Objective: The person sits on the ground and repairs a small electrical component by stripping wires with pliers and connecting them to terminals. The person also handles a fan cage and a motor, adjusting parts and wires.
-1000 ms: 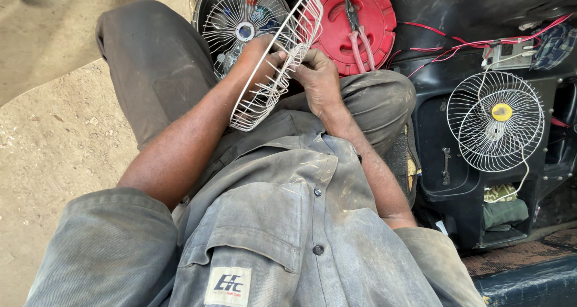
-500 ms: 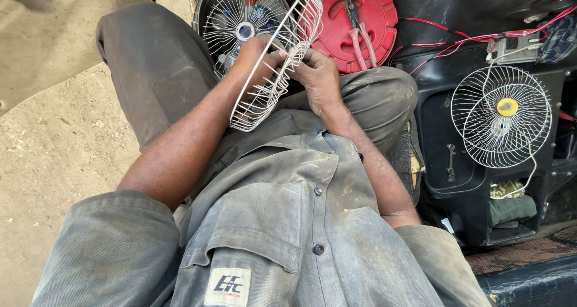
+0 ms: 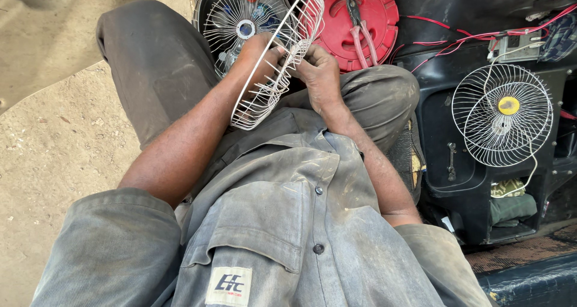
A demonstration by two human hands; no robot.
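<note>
Here the wire fan guard (image 3: pixel 277 60) stands tilted between left hand (image 3: pixel 255 57) and right hand (image 3: pixel 318 72).

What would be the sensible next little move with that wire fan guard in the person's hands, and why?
Probably lower the wire guard onto the open fan just behind it. Both the left hand and right hand grip it, tilted on edge above the lap, and the fan's blades look uncovered.

Left hand (image 3: pixel 255 60) fingers hidden behind wire guard (image 3: pixel 279 60) — fan (image 3: pixel 240 24) top cropped.
</note>
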